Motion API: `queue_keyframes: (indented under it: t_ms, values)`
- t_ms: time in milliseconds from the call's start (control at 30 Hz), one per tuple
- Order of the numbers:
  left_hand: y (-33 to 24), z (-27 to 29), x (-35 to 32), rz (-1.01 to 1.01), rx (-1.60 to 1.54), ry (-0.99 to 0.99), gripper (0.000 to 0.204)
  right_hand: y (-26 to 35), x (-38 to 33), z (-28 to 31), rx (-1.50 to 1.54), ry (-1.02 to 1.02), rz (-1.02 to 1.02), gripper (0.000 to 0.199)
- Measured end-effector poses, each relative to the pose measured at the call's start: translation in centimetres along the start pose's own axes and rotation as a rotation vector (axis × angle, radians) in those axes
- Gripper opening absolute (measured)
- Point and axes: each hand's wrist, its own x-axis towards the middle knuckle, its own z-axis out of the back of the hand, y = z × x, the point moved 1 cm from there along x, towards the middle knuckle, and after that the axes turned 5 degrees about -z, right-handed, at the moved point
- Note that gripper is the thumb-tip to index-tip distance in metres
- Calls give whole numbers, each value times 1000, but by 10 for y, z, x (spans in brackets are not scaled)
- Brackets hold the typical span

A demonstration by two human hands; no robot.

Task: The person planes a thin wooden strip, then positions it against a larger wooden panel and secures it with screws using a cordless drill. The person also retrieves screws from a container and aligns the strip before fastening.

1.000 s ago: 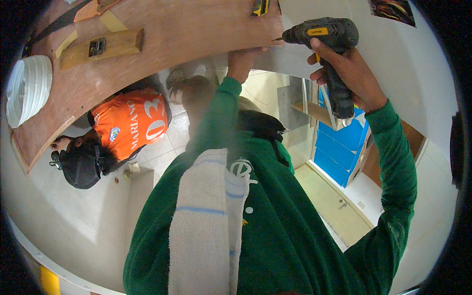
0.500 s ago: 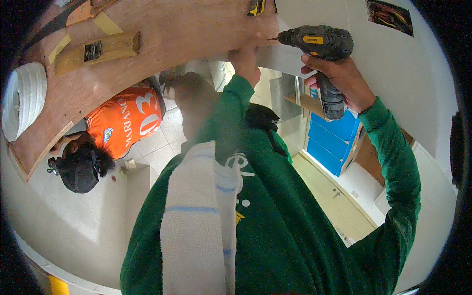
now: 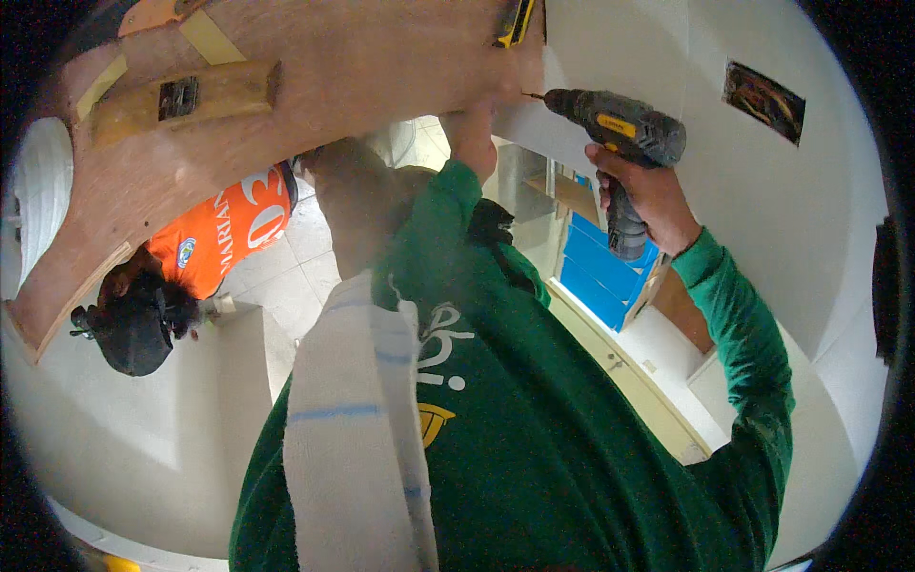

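Note:
My right hand (image 3: 650,198) is wrapped round the grip of a black cordless drill (image 3: 618,124) with a yellow label. Its thin bit points left, with the tip close to the right end of a reddish-brown wooden board (image 3: 381,71). My left hand (image 3: 473,138) is raised to the board's lower edge, its fingertips just left of the bit. A hazy patch blurs those fingers, so whether they pinch anything cannot be made out. A yellow and black utility knife (image 3: 515,21) lies on the board above the left hand.
A wood block plane (image 3: 181,100) and a white coiled roll (image 3: 43,195) rest on the board. Below it, at left, is a person in an orange shirt (image 3: 224,234) and dark cap. A wall opening with wires (image 3: 764,101) is at upper right; blue boxes (image 3: 602,272) sit on a shelf.
The drill and my right hand appear lower in the picture, with the drill tilted more. The bit tip stays near the left fingertips. The whole view has shifted slightly.

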Motion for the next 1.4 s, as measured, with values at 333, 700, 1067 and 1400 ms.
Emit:
queue_keyframes:
  t_ms: [333, 700, 1067, 1400]
  values:
    - [-20, -8, -20, 92, 111, 58, 50, -16, -7, -5, 161, -21, -22, 21]
    - [-43, -13, -29, -74, 260, 165, 25, -13, -13, -9, 193, -2, -45, 21]
    - [-49, -15, -36, -54, 349, 251, 27, -11, -14, -6, 121, -39, -58, 21]
    - [-34, -10, -34, -154, 420, 208, 30, -8, -12, -7, 84, -58, -92, 24]
